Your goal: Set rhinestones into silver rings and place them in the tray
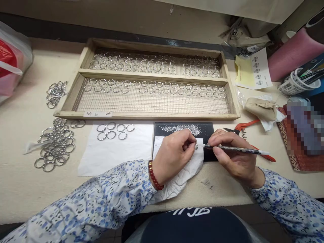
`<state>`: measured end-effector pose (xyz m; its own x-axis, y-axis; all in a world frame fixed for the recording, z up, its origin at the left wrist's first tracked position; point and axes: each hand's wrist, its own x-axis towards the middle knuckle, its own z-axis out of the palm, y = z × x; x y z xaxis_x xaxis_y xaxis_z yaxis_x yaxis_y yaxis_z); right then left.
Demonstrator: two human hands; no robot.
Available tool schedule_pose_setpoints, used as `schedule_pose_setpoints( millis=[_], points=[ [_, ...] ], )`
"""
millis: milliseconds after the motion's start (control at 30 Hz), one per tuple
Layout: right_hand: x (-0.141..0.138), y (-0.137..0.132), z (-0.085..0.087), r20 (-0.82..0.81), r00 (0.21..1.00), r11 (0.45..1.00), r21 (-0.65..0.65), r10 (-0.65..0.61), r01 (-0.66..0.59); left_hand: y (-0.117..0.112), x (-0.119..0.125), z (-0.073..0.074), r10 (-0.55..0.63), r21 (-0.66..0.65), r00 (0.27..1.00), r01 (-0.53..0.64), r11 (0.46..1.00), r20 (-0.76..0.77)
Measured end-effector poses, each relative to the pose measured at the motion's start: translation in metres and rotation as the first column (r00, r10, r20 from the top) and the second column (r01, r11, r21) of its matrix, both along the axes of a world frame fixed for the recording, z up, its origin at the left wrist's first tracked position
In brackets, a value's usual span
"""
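Observation:
My left hand (174, 153) is closed, pinching a small metal ring (195, 146) over a crumpled white tissue (182, 175). My right hand (231, 155) grips a thin pen-like tool (238, 149) whose tip points left and touches the ring. Just behind both hands lies a black tray (210, 130) with a heap of tiny shiny stones (181, 128). Several metal rings (115, 131) lie in two rows on a white sheet (113, 152) to the left of my left hand.
A wooden mesh frame (152, 116) holding rows of rings stands at the back. Piles of loose rings (54, 145) lie at the left. Red-handled pliers (243, 127), a cloth bundle (262, 108), paper notes (253, 72) and tape rolls (295, 84) sit at the right.

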<state>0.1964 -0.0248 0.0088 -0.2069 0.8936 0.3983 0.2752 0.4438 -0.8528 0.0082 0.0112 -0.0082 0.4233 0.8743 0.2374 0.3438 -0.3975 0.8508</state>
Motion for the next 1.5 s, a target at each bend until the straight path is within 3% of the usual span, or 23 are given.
schedule_pose_setpoints(
  millis=[467,767,1500],
  points=[
    [-0.0001,-0.0009,-0.0038,-0.011,0.994,0.993,-0.057,-0.106,0.105,0.0007,0.0006,0.0008,0.002,-0.021,1.0,-0.002,1.0,-0.01],
    [-0.0011,0.0001,0.0001,0.007,0.999,0.999,-0.025,-0.043,0.043,0.0011,0.001,0.0016,-0.004,-0.022,1.0,0.004,1.0,0.0],
    [-0.0002,0.0004,0.0006,0.028,0.999,1.0,-0.006,-0.027,0.027,-0.0001,0.0006,0.0029,-0.001,-0.045,1.0,0.0,0.999,-0.008]
  ],
)
